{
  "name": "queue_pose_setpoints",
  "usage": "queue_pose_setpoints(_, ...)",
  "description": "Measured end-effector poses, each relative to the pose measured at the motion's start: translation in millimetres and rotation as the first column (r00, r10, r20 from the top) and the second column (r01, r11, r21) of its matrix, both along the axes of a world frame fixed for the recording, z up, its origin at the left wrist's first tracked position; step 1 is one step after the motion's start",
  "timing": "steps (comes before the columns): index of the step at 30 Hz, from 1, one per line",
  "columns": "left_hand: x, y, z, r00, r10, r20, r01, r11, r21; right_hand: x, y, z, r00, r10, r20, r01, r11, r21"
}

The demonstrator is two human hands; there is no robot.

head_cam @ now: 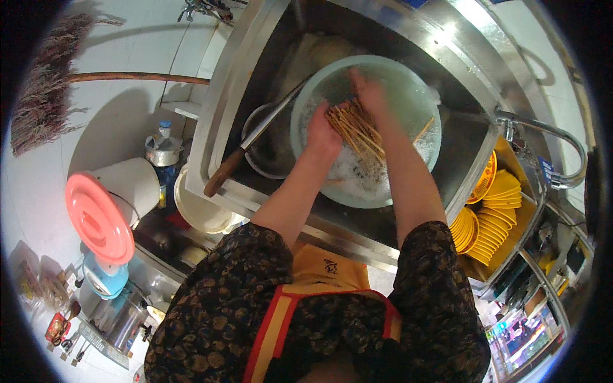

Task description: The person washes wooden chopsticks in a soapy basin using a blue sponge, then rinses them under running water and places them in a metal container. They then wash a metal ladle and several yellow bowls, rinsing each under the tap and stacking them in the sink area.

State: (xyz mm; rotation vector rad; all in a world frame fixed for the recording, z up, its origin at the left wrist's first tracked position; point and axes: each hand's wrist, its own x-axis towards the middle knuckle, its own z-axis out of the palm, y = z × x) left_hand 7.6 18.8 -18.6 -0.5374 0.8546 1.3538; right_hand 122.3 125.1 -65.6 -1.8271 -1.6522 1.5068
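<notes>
A round pale green basin [437, 143] of cloudy, foamy water stands inside a stainless steel sink [462, 143]. My left hand [324, 128] holds a bundle of thin wooden sticks [357, 129], which look like chopsticks, low over the basin. My right hand [368, 91], blurred, is over the water against the far side of the bundle; its fingers do not show clearly. Part of the bundle is hidden behind my right forearm. A loose stick [424, 130] leans by the basin's right side.
A wooden-handled metal tool [225, 171] lies across the sink's left edge, above a round pan [258, 158]. At the right are a curved faucet [570, 124] and stacked yellow dishes [493, 230] in a metal basin. A pink lid [98, 218] and white bucket [136, 186] stand left.
</notes>
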Motion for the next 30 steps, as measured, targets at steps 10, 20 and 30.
queue_pose_setpoints(10, -4, -6, 22, 0.992, -0.116, -0.056, 0.122, 0.986, 0.113, -35, -92, 112, 0.926, 0.276, 0.259, -0.361, 0.849, 0.385)
queue_pose_setpoints(20, 0, -8, 60, 0.973, -0.165, -0.162, 0.168, 0.986, 0.002, -48, -83, 83, 0.939, 0.125, 0.319, -0.284, 0.807, 0.519)
queue_pose_setpoints(30, -5, 0, 13, 0.997, -0.081, -0.006, 0.081, 0.997, 0.001, 4, 20, -26, 0.845, 0.347, 0.406, -0.362, 0.931, -0.042)
